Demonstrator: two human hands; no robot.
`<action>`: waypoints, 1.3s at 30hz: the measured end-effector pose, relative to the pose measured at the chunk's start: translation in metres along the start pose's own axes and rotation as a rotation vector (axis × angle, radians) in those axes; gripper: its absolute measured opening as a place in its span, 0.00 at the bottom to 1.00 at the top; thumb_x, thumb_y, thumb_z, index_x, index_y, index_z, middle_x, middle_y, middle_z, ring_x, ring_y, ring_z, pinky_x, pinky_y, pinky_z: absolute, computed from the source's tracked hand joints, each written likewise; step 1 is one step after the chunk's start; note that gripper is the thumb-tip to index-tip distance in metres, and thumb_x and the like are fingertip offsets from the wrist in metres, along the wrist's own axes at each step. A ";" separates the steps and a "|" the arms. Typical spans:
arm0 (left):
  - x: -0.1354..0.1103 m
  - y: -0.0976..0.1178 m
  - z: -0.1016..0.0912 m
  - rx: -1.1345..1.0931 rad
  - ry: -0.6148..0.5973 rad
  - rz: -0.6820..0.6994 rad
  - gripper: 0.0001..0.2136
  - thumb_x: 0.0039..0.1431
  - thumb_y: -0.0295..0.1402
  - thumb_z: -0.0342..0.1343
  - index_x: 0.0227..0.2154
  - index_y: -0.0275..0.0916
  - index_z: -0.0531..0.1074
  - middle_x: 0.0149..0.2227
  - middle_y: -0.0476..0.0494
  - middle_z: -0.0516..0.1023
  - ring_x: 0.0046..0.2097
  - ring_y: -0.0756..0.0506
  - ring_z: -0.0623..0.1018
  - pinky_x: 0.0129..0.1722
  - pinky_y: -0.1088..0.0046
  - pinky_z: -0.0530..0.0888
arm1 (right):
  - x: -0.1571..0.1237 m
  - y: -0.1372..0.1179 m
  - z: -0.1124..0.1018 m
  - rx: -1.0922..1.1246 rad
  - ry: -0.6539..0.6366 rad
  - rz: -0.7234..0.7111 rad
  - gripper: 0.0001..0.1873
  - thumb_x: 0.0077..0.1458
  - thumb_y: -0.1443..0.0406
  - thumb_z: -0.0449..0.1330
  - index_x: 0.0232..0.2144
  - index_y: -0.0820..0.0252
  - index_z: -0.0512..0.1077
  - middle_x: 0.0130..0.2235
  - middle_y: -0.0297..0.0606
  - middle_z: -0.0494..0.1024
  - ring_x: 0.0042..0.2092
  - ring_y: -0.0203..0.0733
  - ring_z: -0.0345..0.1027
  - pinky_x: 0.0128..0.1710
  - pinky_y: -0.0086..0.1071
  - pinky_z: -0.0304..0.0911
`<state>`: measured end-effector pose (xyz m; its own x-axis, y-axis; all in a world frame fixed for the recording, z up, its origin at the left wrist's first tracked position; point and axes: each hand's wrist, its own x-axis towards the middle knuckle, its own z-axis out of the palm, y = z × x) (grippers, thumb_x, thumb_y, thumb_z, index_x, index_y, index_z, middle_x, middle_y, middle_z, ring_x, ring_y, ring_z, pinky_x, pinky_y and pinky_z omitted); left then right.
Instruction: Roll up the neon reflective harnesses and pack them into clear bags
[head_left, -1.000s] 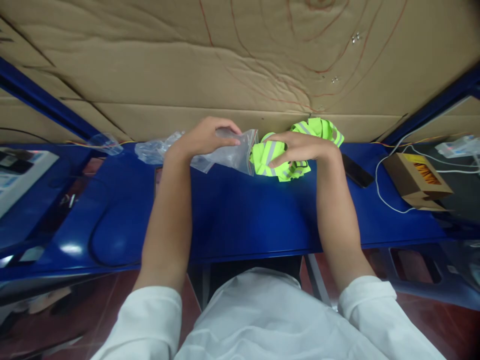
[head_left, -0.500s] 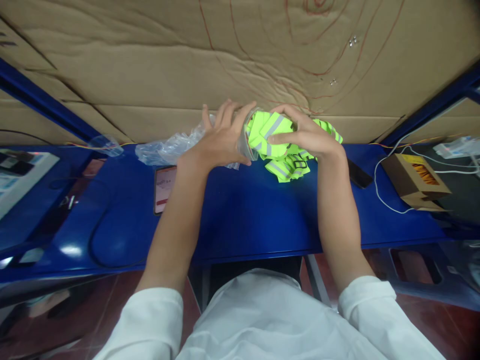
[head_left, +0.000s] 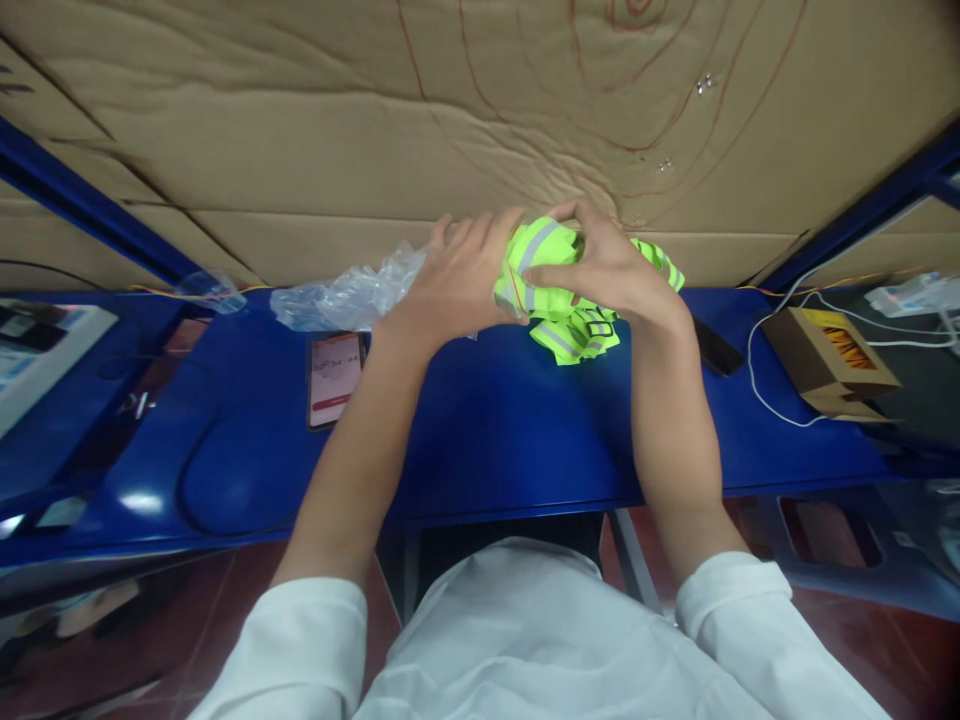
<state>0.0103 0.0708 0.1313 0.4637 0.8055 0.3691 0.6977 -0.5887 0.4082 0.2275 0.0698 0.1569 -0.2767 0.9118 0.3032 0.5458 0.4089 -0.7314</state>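
A bundled fluorescent yellow reflective vest [head_left: 547, 250] with grey bands and a black buckle is between my two hands above the blue table. My right hand [head_left: 607, 265] grips it from the right, thumb across the front and fingers over the top. Closed around the bundle's left end is my left hand [head_left: 469, 275], its back toward me. A crumpled clear plastic bag [head_left: 352, 295] stretches out to the left from under that hand. My left palm and fingers hide where bag and vest meet. One loose strap end of the vest hangs at the table.
On the blue table [head_left: 517, 430], a lit phone [head_left: 334, 380] lies left of my left forearm. A clear plastic cup [head_left: 214, 290] is farther left. To the right are a dark flat object [head_left: 718, 348], a white cable and an open cardboard box [head_left: 832, 365]. A cardboard wall [head_left: 300, 150] stands behind.
My left hand has moved right and its spread fingers have closed around the vest's left end. The bag's clear rim is now mostly covered. More of the phone shows.
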 end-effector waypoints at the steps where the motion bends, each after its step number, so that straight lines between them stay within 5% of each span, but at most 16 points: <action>1: 0.000 0.002 0.002 0.036 0.000 -0.007 0.54 0.48 0.64 0.66 0.72 0.41 0.54 0.72 0.38 0.62 0.72 0.26 0.59 0.74 0.43 0.41 | 0.000 -0.001 0.002 0.031 -0.009 0.033 0.31 0.46 0.59 0.75 0.51 0.52 0.69 0.41 0.32 0.77 0.39 0.42 0.73 0.32 0.33 0.72; 6: -0.003 0.018 0.002 0.186 -0.004 -0.013 0.43 0.62 0.56 0.61 0.72 0.42 0.54 0.70 0.37 0.65 0.71 0.29 0.63 0.74 0.45 0.48 | 0.004 0.000 0.005 0.233 -0.038 0.184 0.30 0.46 0.59 0.77 0.48 0.52 0.67 0.36 0.32 0.76 0.33 0.38 0.73 0.22 0.30 0.65; 11: -0.002 0.022 -0.001 0.178 0.047 0.033 0.45 0.55 0.50 0.70 0.72 0.41 0.57 0.68 0.34 0.68 0.70 0.29 0.66 0.71 0.47 0.59 | 0.013 0.009 0.004 0.395 -0.069 0.210 0.26 0.47 0.52 0.77 0.40 0.52 0.68 0.35 0.32 0.78 0.33 0.40 0.75 0.23 0.31 0.67; 16: 0.001 0.011 0.003 -0.001 -0.006 -0.006 0.57 0.44 0.51 0.75 0.74 0.45 0.52 0.71 0.36 0.64 0.70 0.26 0.66 0.69 0.48 0.63 | 0.004 0.001 0.002 0.233 -0.071 0.098 0.27 0.44 0.49 0.78 0.38 0.51 0.69 0.35 0.32 0.78 0.34 0.41 0.73 0.25 0.31 0.66; 21: 0.003 0.005 0.009 -0.183 -0.029 0.009 0.58 0.45 0.51 0.74 0.74 0.48 0.47 0.72 0.36 0.62 0.73 0.27 0.63 0.70 0.49 0.62 | -0.004 -0.010 0.000 -0.005 0.062 -0.039 0.21 0.48 0.53 0.76 0.35 0.53 0.71 0.35 0.34 0.77 0.37 0.43 0.72 0.31 0.33 0.68; 29: 0.002 0.015 0.013 0.072 -0.042 0.011 0.57 0.45 0.49 0.77 0.73 0.39 0.52 0.72 0.29 0.61 0.72 0.24 0.62 0.70 0.43 0.61 | -0.010 -0.008 0.002 -0.151 -0.028 -0.057 0.11 0.56 0.58 0.70 0.34 0.56 0.73 0.29 0.34 0.75 0.31 0.41 0.72 0.30 0.33 0.66; 35: 0.002 0.024 0.010 0.023 0.054 0.088 0.49 0.51 0.50 0.73 0.71 0.39 0.56 0.68 0.32 0.66 0.69 0.31 0.67 0.68 0.53 0.66 | -0.009 -0.014 -0.005 0.120 -0.080 0.031 0.18 0.53 0.56 0.74 0.42 0.54 0.73 0.38 0.33 0.79 0.28 0.36 0.71 0.21 0.30 0.64; 39: 0.002 0.021 0.003 -0.093 0.108 0.110 0.50 0.50 0.48 0.72 0.71 0.40 0.55 0.72 0.38 0.63 0.71 0.35 0.66 0.69 0.60 0.67 | -0.001 -0.011 0.002 0.367 -0.054 0.131 0.24 0.50 0.52 0.77 0.37 0.52 0.69 0.32 0.31 0.78 0.30 0.38 0.72 0.22 0.30 0.65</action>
<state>0.0274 0.0602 0.1375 0.4697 0.7267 0.5013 0.5901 -0.6808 0.4340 0.2203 0.0640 0.1633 -0.2699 0.9482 0.1674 0.2633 0.2399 -0.9344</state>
